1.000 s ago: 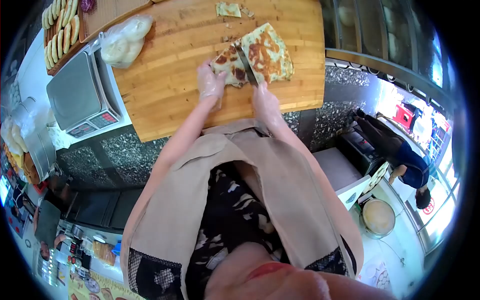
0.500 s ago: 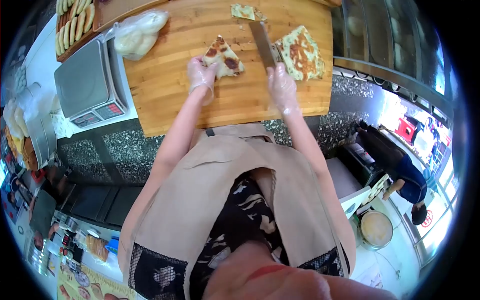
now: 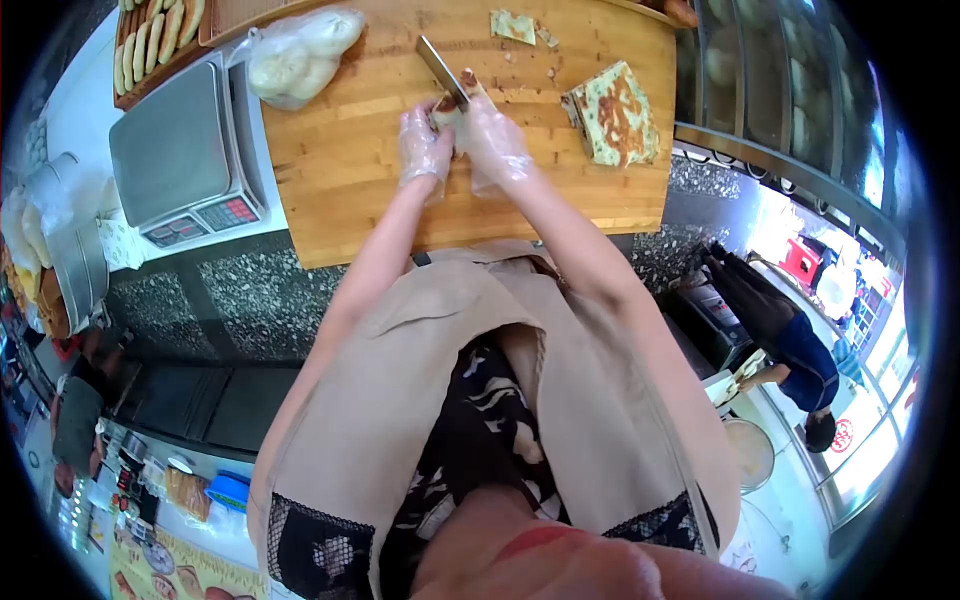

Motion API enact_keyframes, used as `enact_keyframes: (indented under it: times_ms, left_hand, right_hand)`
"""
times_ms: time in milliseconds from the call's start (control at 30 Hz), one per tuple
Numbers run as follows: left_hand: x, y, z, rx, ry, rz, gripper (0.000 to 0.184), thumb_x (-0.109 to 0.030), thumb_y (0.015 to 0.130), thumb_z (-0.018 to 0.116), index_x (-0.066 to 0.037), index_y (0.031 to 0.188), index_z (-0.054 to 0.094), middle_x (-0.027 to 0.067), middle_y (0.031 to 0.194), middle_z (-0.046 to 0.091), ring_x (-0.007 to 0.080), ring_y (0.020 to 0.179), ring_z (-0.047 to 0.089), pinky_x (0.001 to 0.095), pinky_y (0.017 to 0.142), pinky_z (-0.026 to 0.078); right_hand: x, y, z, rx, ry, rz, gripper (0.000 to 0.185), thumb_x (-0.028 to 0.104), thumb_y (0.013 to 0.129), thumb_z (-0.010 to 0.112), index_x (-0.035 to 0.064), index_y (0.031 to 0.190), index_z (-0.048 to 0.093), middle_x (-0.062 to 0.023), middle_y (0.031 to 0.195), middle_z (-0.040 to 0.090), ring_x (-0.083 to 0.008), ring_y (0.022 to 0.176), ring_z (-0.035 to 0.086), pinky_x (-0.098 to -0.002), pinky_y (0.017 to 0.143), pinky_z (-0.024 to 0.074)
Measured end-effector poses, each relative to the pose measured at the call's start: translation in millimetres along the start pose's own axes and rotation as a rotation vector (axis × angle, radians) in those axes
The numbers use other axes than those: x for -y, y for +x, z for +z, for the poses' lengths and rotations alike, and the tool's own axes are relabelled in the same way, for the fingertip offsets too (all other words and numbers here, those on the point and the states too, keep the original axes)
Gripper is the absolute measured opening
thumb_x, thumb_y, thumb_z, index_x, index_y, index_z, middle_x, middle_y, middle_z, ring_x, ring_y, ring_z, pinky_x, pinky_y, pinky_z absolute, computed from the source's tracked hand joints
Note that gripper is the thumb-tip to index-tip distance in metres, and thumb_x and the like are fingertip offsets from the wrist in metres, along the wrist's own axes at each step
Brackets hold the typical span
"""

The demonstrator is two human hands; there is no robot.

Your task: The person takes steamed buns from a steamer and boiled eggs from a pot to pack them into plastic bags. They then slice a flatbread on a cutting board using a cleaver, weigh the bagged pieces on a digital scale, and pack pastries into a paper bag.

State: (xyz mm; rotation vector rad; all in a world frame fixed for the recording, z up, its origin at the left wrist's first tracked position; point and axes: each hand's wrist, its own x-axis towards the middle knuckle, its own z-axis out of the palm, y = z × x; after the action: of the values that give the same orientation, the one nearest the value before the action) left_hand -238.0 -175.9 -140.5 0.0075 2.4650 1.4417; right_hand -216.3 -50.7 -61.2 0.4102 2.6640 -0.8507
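Both my hands wear clear plastic gloves over the wooden board. My right hand is closed round the handle of a cleaver, whose blade slants up and left. The blade is over a browned flatbread piece, mostly hidden between my hands. With bent fingers, my left hand grips that piece's left side. Whether the edge has gone through the bread cannot be seen. To the right lies a larger folded flatbread with brown patches, apart from both hands. Small flatbread scraps lie at the board's far side.
A plastic bag of pale, round pieces rests on the board's left. Beside the board stand a digital scale and a tray of long breads. A metal-framed glass case borders the right. Another person stands farther right.
My right hand has brought the cleaver left, from beside the larger flatbread to the piece at my left hand. My left hand has moved slightly right and down.
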Motion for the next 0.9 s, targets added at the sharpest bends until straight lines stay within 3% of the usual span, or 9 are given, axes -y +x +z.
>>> enact_keyframes:
  times_ms: [233,400,500,533,567,633,767,833,900]
  left_hand:
    - [-3,1,3,-0.008,-0.002,0.031,0.045,-0.008,0.072,0.064,-0.003,0.115,0.053,0.0189,0.107,0.054,0.0342,0.102,0.053,0.0409,0.091,0.044]
    - [-12,15,-14,0.044,0.117,0.107,0.042,-0.008,0.073,0.064,-0.002,0.113,0.053,0.0187,0.107,0.054,0.0348,0.102,0.052,0.0421,0.091,0.043]
    - [-48,28,-54,0.4,0.554,0.476,0.107,-0.025,0.057,0.087,-0.01,0.144,0.027,0.0209,0.143,0.035,0.0375,0.132,0.034,0.0452,0.11,0.03]
    - [-80,35,-60,0.591,0.982,0.657,0.123,-0.024,0.053,0.088,-0.019,0.15,0.012,0.0169,0.152,0.019,0.0318,0.141,0.021,0.0498,0.115,0.019]
    - [-79,40,-46,0.605,0.98,0.656,0.123,-0.024,0.053,0.088,-0.019,0.15,0.012,0.0169,0.152,0.019,0.0318,0.141,0.021,0.0498,0.115,0.019]
    - [-80,71,-17,0.761,1.253,1.249,0.13,-0.028,0.046,0.091,-0.023,0.15,0.014,0.0118,0.154,0.017,0.0298,0.141,0.02,0.0519,0.115,0.018]
    - [-81,85,-13,1.01,1.159,0.922,0.124,-0.04,0.044,0.09,-0.017,0.147,0.024,0.0106,0.142,0.039,0.0302,0.132,0.037,0.0478,0.113,0.025]
    - [-58,52,-24,0.82,1.015,0.774,0.121,-0.048,0.047,0.088,-0.008,0.143,0.028,0.0145,0.134,0.047,0.0332,0.126,0.043,0.047,0.108,0.031]
    - [-55,15,-22,0.403,0.791,0.289,0.122,-0.052,0.049,0.086,0.0,0.143,0.027,0.0202,0.133,0.046,0.0363,0.129,0.038,0.0487,0.107,0.031]
  right_hand:
    - [-23,-36,29,0.101,-0.129,0.143,0.023,0.015,0.091,0.039,-0.0034,0.103,0.044,-0.029,0.08,0.063,-0.0471,0.073,0.062,-0.0553,0.065,0.0482]
    - [-27,-26,13,-0.152,-0.026,-0.054,0.019,0.011,0.09,0.048,-0.0034,0.103,0.045,-0.0249,0.074,0.063,-0.0421,0.068,0.062,-0.0517,0.058,0.0481]
    - [-32,-70,-22,-0.247,0.097,0.013,0.024,0.022,0.094,0.05,-0.0013,0.099,0.047,-0.0259,0.073,0.061,-0.045,0.069,0.06,-0.0508,0.058,0.0473]
    - [-33,-84,-31,-0.345,0.125,0.139,0.024,0.022,0.094,0.051,-0.0009,0.097,0.047,-0.0259,0.073,0.062,-0.0454,0.068,0.06,-0.0512,0.058,0.0473]
    - [-37,-97,-34,-0.435,0.151,0.268,0.024,0.023,0.094,0.052,-0.0005,0.095,0.047,-0.0259,0.073,0.062,-0.0458,0.068,0.06,-0.0515,0.058,0.0472]
    - [-54,-107,-30,-0.496,0.179,0.253,0.024,0.023,0.094,0.053,-0.0002,0.095,0.048,-0.0256,0.073,0.062,-0.0454,0.067,0.06,-0.0516,0.058,0.0472]
    - [-62,-120,-22,-0.573,0.171,0.222,0.023,0.023,0.094,0.053,0.0004,0.095,0.048,-0.025,0.073,0.063,-0.0446,0.065,0.06,-0.0516,0.056,0.0475]
    - [-50,-122,-18,-0.573,0.168,0.202,0.022,0.023,0.094,0.053,0.0012,0.094,0.048,-0.0237,0.07,0.062,-0.0434,0.063,0.061,-0.0509,0.055,0.048]
    - [-32,-116,-18,-0.375,0.001,0.244,0.021,0.022,0.093,0.054,0.0023,0.092,0.048,-0.0212,0.065,0.061,-0.0411,0.06,0.061,-0.0494,0.053,0.0484]
